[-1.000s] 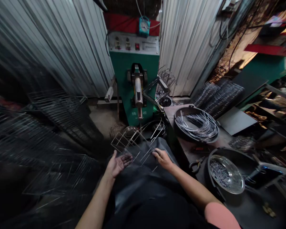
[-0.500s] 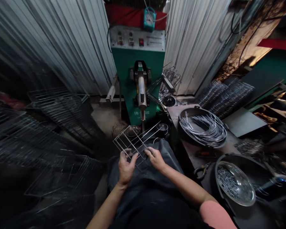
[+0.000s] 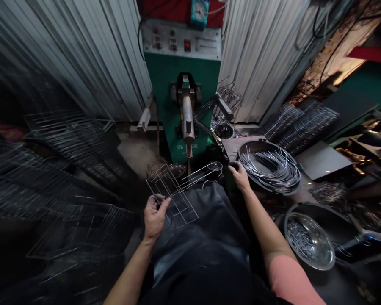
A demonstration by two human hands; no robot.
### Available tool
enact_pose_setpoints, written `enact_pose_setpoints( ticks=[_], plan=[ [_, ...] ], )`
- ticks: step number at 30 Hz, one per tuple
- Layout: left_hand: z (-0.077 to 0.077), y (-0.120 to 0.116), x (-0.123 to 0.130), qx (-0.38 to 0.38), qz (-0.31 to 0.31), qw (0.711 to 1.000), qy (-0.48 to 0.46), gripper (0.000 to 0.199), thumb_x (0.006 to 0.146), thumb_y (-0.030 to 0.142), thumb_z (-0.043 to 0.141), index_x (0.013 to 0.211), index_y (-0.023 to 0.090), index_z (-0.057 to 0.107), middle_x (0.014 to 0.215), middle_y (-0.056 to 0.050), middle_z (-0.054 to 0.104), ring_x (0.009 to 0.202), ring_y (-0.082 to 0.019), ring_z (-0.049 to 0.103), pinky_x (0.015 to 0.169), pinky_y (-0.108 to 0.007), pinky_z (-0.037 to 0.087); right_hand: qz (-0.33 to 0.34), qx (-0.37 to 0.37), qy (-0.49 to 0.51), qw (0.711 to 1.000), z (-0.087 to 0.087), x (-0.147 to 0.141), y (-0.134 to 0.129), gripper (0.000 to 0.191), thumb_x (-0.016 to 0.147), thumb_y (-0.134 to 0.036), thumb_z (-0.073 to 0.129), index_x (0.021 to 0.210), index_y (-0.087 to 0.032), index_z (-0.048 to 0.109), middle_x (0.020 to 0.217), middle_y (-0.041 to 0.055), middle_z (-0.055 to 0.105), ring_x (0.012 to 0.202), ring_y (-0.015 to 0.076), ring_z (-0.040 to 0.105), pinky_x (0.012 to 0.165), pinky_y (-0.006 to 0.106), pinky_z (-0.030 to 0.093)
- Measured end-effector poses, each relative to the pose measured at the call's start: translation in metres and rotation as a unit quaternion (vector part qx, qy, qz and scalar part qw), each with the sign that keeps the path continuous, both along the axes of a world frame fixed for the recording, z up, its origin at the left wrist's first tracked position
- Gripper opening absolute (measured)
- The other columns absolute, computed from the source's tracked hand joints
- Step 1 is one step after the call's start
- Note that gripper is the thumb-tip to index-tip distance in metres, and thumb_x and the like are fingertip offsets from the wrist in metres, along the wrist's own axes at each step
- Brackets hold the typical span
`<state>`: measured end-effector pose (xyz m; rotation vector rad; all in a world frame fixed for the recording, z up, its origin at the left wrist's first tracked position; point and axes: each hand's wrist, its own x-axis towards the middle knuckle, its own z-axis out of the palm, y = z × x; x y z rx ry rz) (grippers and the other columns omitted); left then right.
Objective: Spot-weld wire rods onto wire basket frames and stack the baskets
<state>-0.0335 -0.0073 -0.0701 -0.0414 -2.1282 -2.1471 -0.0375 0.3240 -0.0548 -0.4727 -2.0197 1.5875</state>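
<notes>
My left hand (image 3: pixel 155 215) pinches the near left side of a thin wire rack (image 3: pixel 178 195) between thumb and fingers, above a dark apron (image 3: pixel 206 228). Long wires of the rack reach up and right, below the electrode tip of a green machine (image 3: pixel 165 80). My right hand (image 3: pixel 239 174) is off the rack, at the left rim of a round tray (image 3: pixel 241 148) with a coil of cut wires (image 3: pixel 273 169). Its fingers are curled, and what they hold, if anything, is too small to tell.
A steel bowl of short metal pieces (image 3: pixel 327 254) stands at the lower right. Stacked wire racks (image 3: pixel 79 140) fill the left side. Bundled wire parts (image 3: pixel 307 125) lie at the back right. A corrugated metal wall (image 3: pixel 250 55) stands behind the machine.
My right hand has let go of the rack and moved right to the tray of wires. My left hand has shifted slightly left with the rack. The view has tilted a little downward.
</notes>
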Motion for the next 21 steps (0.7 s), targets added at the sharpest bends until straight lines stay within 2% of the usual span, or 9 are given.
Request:
enact_pose_setpoints(
  ticks=[4, 8, 11, 14, 18, 21],
  plan=[
    [0.003, -0.006, -0.004, 0.032, -0.004, 0.999, -0.02, 0.028, 0.067, 0.035, 0.069, 0.08, 0.019, 0.051, 0.067, 0.004, 0.049, 0.062, -0.01, 0.052, 0.059, -0.021, 0.043, 0.06, 0.063, -0.037, 0.995, 0.0, -0.02, 0.013, 0.031, 0.067, -0.041, 0.062, 0.086, -0.017, 0.063, 0.084, 0.005, 0.065, 0.083, 0.0198, 0.059, 0.083, 0.035, 0.045],
    [0.011, -0.014, -0.007, 0.067, -0.014, 0.997, -0.033, 0.028, 0.064, 0.034, 0.071, 0.077, 0.019, 0.05, 0.063, 0.005, 0.048, 0.056, -0.009, 0.05, 0.058, -0.021, 0.043, 0.167, 0.046, -0.06, 0.983, 0.002, -0.029, 0.014, 0.034, 0.067, -0.041, 0.063, 0.092, -0.018, 0.064, 0.089, 0.0039, 0.066, 0.087, 0.0187, 0.059, 0.086, 0.035, 0.044],
    [0.016, -0.019, -0.01, 0.072, -0.014, 0.997, -0.034, 0.029, 0.063, 0.034, 0.072, 0.076, 0.019, 0.051, 0.064, 0.005, 0.048, 0.054, -0.008, 0.048, 0.057, -0.021, 0.043, 0.235, 0.039, -0.075, 0.968, 0.007, -0.029, 0.011, 0.03, 0.066, -0.038, 0.064, 0.087, -0.017, 0.065, 0.085, 0.003, 0.066, 0.083, 0.0173, 0.059, 0.085, 0.034, 0.044],
    [0.018, -0.02, -0.015, 0.085, -0.002, 0.996, -0.039, 0.03, 0.061, 0.033, 0.072, 0.076, 0.019, 0.05, 0.063, 0.006, 0.047, 0.052, -0.007, 0.045, 0.056, -0.021, 0.042, 0.206, 0.06, -0.056, 0.975, 0.011, -0.024, 0.007, 0.024, 0.066, -0.037, 0.063, 0.079, -0.017, 0.063, 0.078, 0.0016, 0.063, 0.078, 0.0166, 0.057, 0.08, 0.032, 0.044],
    [0.013, -0.017, -0.024, 0.132, 0.001, 0.989, -0.06, 0.032, 0.059, 0.031, 0.072, 0.077, 0.019, 0.049, 0.058, 0.008, 0.044, 0.05, -0.006, 0.041, 0.057, -0.022, 0.041, 0.151, 0.083, -0.01, 0.985, 0.016, -0.012, 0.005, 0.015, 0.068, -0.033, 0.058, 0.072, -0.018, 0.059, 0.073, -0.0003, 0.059, 0.074, 0.0155, 0.054, 0.074, 0.029, 0.043],
    [0.006, -0.013, -0.029, 0.15, 0.0, 0.986, -0.078, 0.033, 0.06, 0.031, 0.072, 0.078, 0.019, 0.048, 0.058, 0.008, 0.043, 0.051, -0.007, 0.04, 0.055, -0.021, 0.038, 0.199, 0.089, -0.01, 0.976, 0.027, -0.001, 0.001, 0.015, 0.069, -0.032, 0.057, 0.069, -0.018, 0.058, 0.072, -0.0001, 0.058, 0.073, 0.0157, 0.054, 0.072, 0.028, 0.043]
  ],
)
